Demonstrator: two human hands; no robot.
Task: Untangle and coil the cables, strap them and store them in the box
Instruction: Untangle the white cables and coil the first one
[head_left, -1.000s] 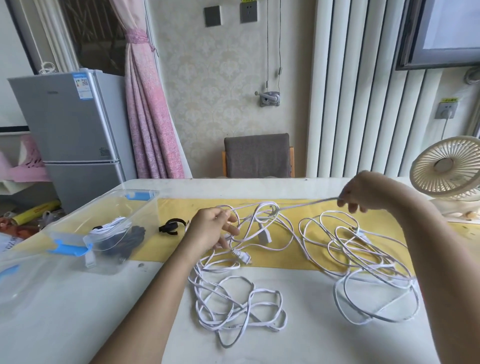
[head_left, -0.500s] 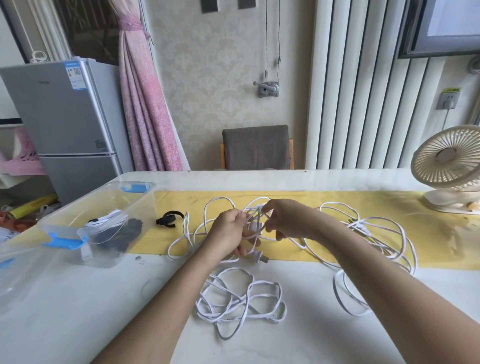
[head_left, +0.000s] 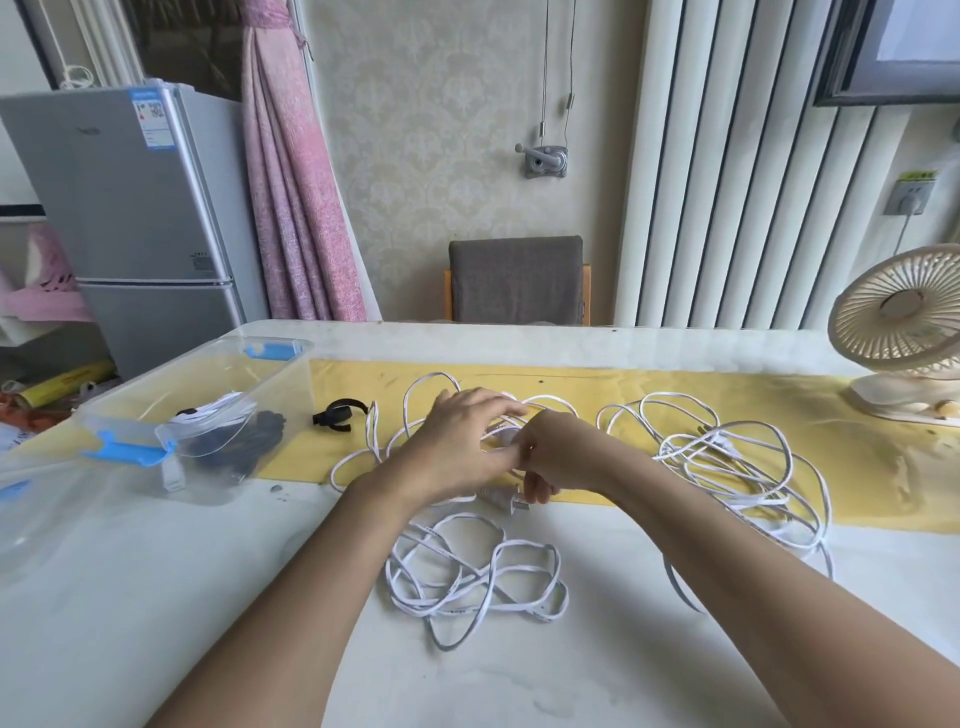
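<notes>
Tabletop (head_left: 208, 597) untangling seemingly underway: left hand (head_left: 462, 447) lay straight-fingered on the white cable (head_left: 457, 609); right hand (head_left: 558, 457), at 3 o'clock, pinched it; freeing slack next.

The grip of the right hand (head_left: 563, 457) is hidden.

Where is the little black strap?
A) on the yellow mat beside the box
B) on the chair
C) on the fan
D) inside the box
A: the strap lies on the yellow mat, just right of the box, not inside it.
</notes>
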